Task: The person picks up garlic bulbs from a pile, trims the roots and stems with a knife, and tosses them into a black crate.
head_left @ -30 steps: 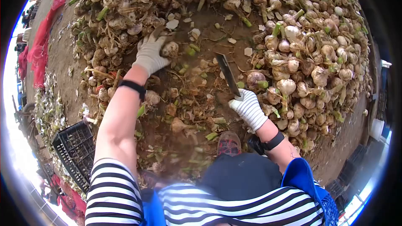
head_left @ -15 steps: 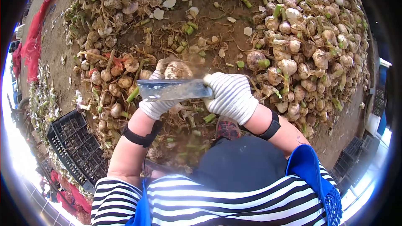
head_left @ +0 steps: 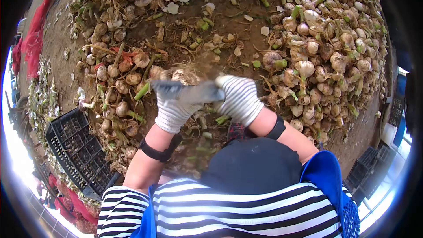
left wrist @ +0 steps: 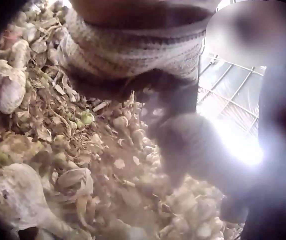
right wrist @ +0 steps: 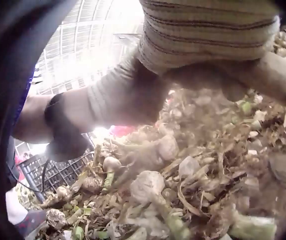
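From where I stand, a person in a striped top (head_left: pixel 246 211) is bent over garlic on the ground, both hands gloved and brought close together. The left hand (head_left: pixel 175 113) has its grip clamped on a garlic bulb (head_left: pixel 185 76), which sits just beyond the blade as the person sees it, roots fanned outward. The right hand (head_left: pixel 240 99) has its grip closed round the handle end of a knife (head_left: pixel 189 93), whose broad blade lies crosswise over the left hand. The blade is blurred, and I cannot tell whether it touches the bulb.

Each wrist wears a black strap. To the person's right rises a big heap of garlic (head_left: pixel 337 61), many bulbs with short green stubs; to the left lies a looser pile (head_left: pixel 115 77) with a bit of orange-red string among it. Between them, dry skins and cut stem ends litter the brown earth. A black plastic crate (head_left: pixel 61 149) stands tilted near the left arm, and red netting (head_left: pixel 33 53) stretches along the ground farther off
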Tool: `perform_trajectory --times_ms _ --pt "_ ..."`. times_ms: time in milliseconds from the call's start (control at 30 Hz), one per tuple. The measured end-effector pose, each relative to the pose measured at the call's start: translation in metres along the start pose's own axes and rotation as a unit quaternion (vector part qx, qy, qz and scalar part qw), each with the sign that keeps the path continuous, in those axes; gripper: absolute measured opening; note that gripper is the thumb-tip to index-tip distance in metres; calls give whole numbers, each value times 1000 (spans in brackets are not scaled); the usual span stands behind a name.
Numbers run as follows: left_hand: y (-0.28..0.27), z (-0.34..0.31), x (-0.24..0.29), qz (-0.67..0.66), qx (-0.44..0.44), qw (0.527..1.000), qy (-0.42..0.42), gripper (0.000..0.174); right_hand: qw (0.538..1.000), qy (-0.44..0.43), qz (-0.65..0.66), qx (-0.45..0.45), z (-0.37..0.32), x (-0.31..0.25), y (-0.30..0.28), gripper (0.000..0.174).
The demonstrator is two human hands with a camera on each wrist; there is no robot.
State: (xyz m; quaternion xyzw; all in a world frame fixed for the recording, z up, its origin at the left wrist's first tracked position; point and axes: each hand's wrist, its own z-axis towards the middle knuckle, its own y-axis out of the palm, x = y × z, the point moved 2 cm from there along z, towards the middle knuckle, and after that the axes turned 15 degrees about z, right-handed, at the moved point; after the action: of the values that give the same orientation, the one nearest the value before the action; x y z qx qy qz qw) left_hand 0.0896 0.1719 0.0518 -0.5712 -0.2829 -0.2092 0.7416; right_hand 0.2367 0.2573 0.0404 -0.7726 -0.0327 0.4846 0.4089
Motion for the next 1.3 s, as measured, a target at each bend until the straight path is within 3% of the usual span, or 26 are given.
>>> perform_trajectory --times_ms 67,100,133,167,200,233,300,367,433,467,500,567,633,700,800,833,967,1000,1033,1067,1100,1133,1167,1200,1233,1300 --pt "-15 0 19 -127 57 989 -46 55 982 189 -18 -10 0 39 5 19" --pt "-14 -7 22 -433 33 834 -341 56 971 232 -46 -28 -4 60 4 19" --pt "-28 10 18 -192 88 965 -155 61 979 197 -54 12 -3 57 -1 18" --pt "-37 25 13 71 117 990 43 65 982 173 -54 50 -10 47 -2 17" --pt "-35 28 -9 -44 63 997 -25 80 979 191 -46 56 -7 44 -6 17" --pt "-44 34 -17 142 47 989 7 85 980 182 -49 69 1 46 -10 17" --pt "-35 27 -42 -253 36 956 -143 81 969 212 74 103 -5 53 -5 16" --pt "-28 14 -78 -397 -47 862 -311 75 961 222 145 84 -9 56 3 14" --pt "-26 15 -45 -573 -50 763 -296 57 873 201 436 83 -10 38 12 12" --pt "-22 20 -34 -610 -60 737 -285 32 836 198 507 67 -8 27 11 9" --pt "-16 17 -38 -611 -62 735 -286 32 811 195 548 71 -3 12 7 7" --pt "-1 8 -47 -636 -23 695 -333 31 854 162 491 62 2 17 14 8" --pt "6 7 -55 -649 -9 692 -316 21 888 153 431 51 9 16 11 10" --pt "8 4 -67 -677 -96 694 -225 17 916 145 371 40 12 14 6 12" --pt "-14 4 -28 -597 -19 758 -260 17 955 225 189 -47 0 32 19 23" --pt "-21 9 -23 -580 15 777 -245 20 929 280 212 -121 -11 47 31 27" --pt "-11 92 27 -416 -61 907 -25 44 926 292 214 -107 -28 68 77 30" --pt "-13 103 57 -499 -122 857 -44 72 931 243 267 -59 -18 77 93 27" --pt "-15 117 95 -648 -103 753 43 86 934 232 266 -58 -3 81 88 27" --pt "-10 130 98 -366 13 907 207 91 990 -12 113 78 6 77 73 26" --pt "-14 133 84 -364 13 908 206 91 943 -254 -50 210 3 71 60 24" --pt "-28 136 61 -207 4 969 135 89 978 -36 129 158 7 74 38 24" --pt "-42 136 32 -42 -3 997 59 87 932 182 299 90 5 77 19 23" --pt "-48 124 -17 239 -57 965 -90 91 902 249 343 82 1 85 14 26" --pt "-55 107 -53 446 -130 869 -173 92 854 266 431 121 -6 91 15 31" --pt "-48 51 -143 538 -249 777 -212 83 844 287 429 144 -17 114 32 35"
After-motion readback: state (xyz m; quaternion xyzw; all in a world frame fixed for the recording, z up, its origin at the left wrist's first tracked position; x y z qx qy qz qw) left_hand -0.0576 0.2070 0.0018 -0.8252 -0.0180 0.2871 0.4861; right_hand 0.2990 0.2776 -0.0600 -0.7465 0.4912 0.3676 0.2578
